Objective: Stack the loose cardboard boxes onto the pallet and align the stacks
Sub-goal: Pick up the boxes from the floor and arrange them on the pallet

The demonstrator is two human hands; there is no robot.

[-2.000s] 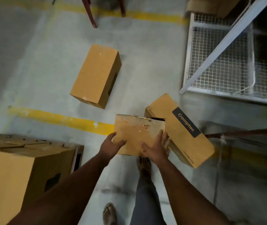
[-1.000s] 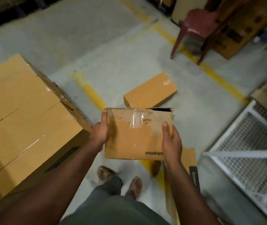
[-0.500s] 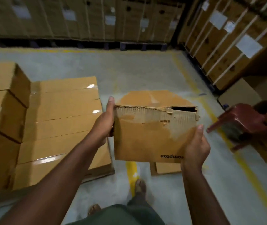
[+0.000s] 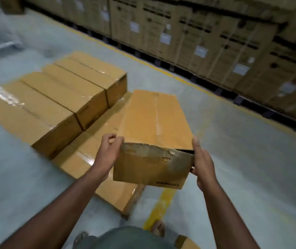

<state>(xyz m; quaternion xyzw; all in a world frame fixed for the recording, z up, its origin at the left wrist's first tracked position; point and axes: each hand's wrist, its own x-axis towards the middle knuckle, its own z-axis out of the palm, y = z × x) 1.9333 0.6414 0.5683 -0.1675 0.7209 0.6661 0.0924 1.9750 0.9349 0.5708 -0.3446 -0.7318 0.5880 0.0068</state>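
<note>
Both hands, left [image 4: 107,151] and right [image 4: 202,161], fingers pinching torn brown cardboard box [image 4: 154,130] at frame centre; lower it square against stacked brown boxes [image 4: 62,97] left.

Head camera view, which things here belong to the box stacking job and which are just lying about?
Part of the job:
- carried box, held at its near end by the left hand and right hand
- upper row of stacked boxes
- lower layer of boxes beneath it

Just there:
- wall of stored cartons
- yellow floor line
</note>
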